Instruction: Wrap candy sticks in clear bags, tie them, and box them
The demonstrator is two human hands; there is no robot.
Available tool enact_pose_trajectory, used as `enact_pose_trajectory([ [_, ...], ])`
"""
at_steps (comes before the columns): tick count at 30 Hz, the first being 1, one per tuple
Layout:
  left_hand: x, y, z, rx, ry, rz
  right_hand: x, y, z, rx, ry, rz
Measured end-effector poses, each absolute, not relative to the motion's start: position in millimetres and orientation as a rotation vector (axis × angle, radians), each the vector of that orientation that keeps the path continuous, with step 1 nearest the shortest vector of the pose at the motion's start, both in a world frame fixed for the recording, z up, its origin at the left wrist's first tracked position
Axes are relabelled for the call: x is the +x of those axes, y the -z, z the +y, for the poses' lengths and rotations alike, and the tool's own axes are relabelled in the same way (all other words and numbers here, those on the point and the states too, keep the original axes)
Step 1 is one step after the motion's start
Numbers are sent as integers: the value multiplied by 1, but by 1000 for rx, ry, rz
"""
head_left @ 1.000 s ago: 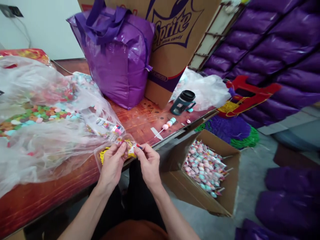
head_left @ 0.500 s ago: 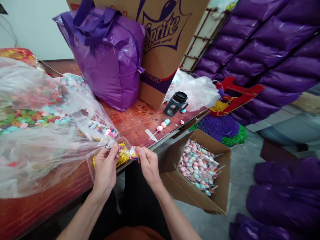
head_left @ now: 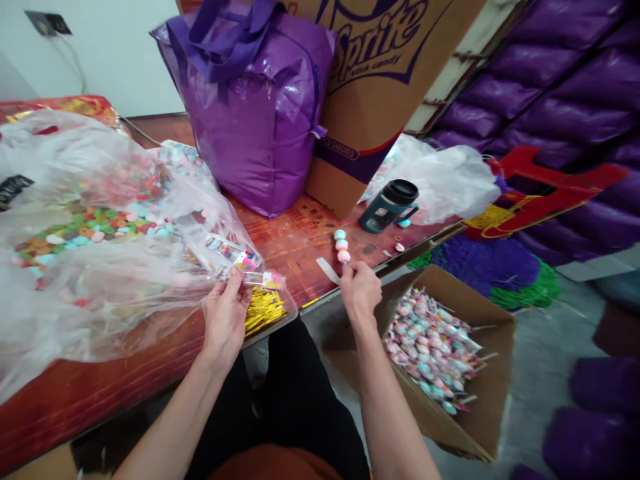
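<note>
- A brown cardboard box at the back of the counter reads "Sprite" and "stick candy" in purple.
- The right hand pinches a candy stick upright over the counter edge: three round sweets, blue, white and pink.
- The left hand grips a clear printed wrapper above yellow twist ties.

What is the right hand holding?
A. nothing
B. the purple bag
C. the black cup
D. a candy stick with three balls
D: the right hand pinches the candy stick, its three balls standing above the fingers, while the cup and purple bag sit untouched on the table.
</note>
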State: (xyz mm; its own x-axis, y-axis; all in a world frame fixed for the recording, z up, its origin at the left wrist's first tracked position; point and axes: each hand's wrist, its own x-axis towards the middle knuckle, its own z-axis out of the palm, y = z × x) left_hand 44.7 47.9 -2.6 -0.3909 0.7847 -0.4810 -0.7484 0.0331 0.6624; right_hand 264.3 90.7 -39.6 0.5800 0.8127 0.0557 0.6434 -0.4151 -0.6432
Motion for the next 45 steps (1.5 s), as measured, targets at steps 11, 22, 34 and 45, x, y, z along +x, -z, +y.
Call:
enact_pose_trajectory([
  [11, 32, 5, 50, 20, -1666, 1077, 241, 34, -12, -1420, -788, -1194],
  [22, 33, 10, 44, 265, -1695, 1126, 260, 16, -19, -1251, -368, -1777],
  [34, 30, 17, 43, 296, -1711, 1203, 256, 9, -25, -1209, -163, -1870],
  [45, 40, 19, 37, 449, -1596, 1223, 238, 12, -26, -1227, -398, -1680],
])
